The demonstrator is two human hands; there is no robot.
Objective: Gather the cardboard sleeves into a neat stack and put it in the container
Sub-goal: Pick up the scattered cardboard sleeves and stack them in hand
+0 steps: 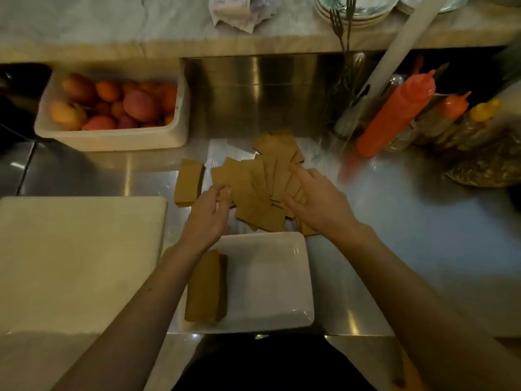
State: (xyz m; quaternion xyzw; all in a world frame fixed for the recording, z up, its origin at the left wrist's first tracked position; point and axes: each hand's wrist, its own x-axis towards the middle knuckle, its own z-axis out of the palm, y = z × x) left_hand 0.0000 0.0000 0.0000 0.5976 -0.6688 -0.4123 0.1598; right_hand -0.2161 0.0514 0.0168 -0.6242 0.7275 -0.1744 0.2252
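Several brown cardboard sleeves (pixel 259 187) lie fanned in a loose pile on the steel counter. My left hand (pixel 207 214) pinches the pile's left edge with its fingertips. My right hand (pixel 317 203) rests on the pile's right side, fingers spread over the sleeves. A neat stack of sleeves (pixel 188 182) stands apart to the left of the pile. The white square container (pixel 270 280) sits at the near edge, below the pile, and a second neat stack (pixel 205 287) lies along its left side, partly under my left forearm.
A white cutting board (pixel 79 261) lies at the left. A white tub of fruit (pixel 112 108) stands at the back left. Squeeze bottles (pixel 397 111) and jars crowd the back right. Plates and forks (pixel 355 9) sit on the marble shelf above.
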